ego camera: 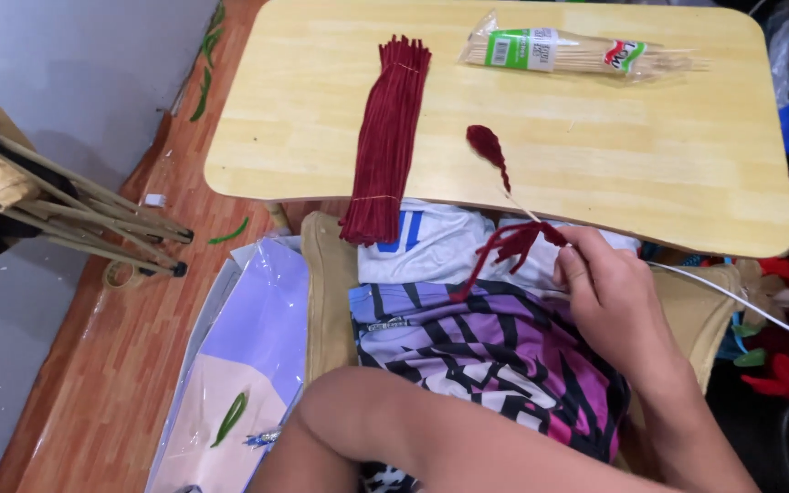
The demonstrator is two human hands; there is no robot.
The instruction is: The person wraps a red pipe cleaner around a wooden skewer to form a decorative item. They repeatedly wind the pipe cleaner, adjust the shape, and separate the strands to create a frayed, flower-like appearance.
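Dark-red pipe cleaner stem (504,196) pinched in right hand (609,297), fingers curled closed, just below low wooden table (595,155) edge; left hand unseen.

Bright, even, soft-shadowed; slightly blurred edges.

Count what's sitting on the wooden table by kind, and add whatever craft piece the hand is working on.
Bundle of dark red pipe cleaners: 1
Clear packet of wooden skewers: 1
Dark red twisted piece on a thin stick, its lower end at the right hand fingers: 1
Total: 3
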